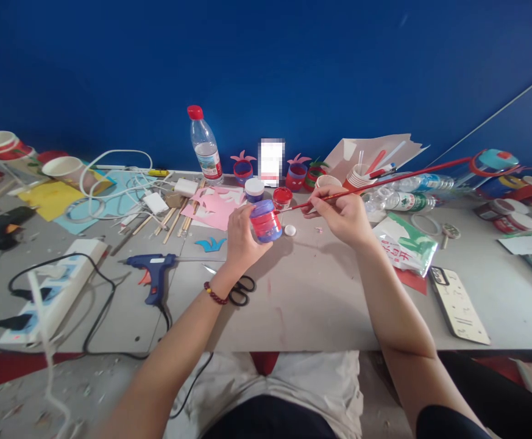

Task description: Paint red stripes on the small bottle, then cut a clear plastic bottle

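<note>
My left hand [242, 236] is closed around a small plastic bottle piece [267, 222] painted blue at its ends and red round the middle, held tilted above the table. A long red-handled paintbrush [384, 181] is pinched in my right hand [339, 213], its tip close to the painted piece; whether it touches I cannot tell. Just behind stand an open jar of red paint [283, 196] and a white-lidded jar [254, 190]. A small white cap [290, 230] lies on the table between my hands. Black-handled scissors [242, 291] lie partly under my left wrist.
A blue glue gun [153, 268] and a white power strip [60, 289] with trailing cords lie on the left. A water bottle [206, 149] stands at the back. Plastic bottles [400, 200], a phone [460, 305] and paper cups [359, 178] are on the right.
</note>
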Demonstrator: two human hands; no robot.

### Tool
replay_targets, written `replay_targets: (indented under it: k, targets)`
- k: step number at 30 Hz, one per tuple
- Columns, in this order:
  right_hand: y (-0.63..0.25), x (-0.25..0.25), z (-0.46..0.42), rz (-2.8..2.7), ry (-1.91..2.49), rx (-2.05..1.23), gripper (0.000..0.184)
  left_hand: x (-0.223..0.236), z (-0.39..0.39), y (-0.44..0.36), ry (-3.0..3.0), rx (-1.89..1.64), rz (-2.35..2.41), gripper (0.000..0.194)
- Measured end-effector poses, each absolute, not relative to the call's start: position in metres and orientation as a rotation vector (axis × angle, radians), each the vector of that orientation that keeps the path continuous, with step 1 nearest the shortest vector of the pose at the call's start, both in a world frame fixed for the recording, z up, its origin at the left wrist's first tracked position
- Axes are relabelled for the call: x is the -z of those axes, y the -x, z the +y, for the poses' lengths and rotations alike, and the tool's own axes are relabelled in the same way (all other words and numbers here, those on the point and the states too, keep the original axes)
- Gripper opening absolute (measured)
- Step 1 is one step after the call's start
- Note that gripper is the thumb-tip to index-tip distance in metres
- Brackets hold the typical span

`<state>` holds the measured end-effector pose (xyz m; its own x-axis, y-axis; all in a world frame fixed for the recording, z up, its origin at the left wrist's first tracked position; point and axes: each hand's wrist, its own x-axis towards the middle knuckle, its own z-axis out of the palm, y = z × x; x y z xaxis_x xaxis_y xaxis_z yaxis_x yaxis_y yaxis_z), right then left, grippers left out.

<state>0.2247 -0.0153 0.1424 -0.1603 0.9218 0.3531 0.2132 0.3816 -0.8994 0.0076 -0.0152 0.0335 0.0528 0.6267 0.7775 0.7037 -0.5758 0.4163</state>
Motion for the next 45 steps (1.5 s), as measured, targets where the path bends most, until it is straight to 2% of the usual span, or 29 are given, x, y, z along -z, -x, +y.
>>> replay_targets:
  k: [8,23,33,45]
  targets:
    - [-0.212,-0.140,-0.018,-1.600,1.026,-1.035,0.030,-0.031,-0.014,-0.006,2.284,1.578,-1.366,0.090]
    - [-0.225,-0.149,-0.011,-1.554,1.082,-0.940,0.031,-0.031,-0.015,-0.006,2.267,1.614,-1.375,0.090]
    - [-0.223,-0.141,-0.018,-1.704,1.086,-0.751,0.022,-0.032,-0.016,-0.008,2.258,1.615,-1.422,0.092]
    - [-0.201,-0.150,-0.039,-2.004,1.045,-0.372,0.014,-0.031,-0.020,-0.010,2.218,1.420,-1.608,0.088]
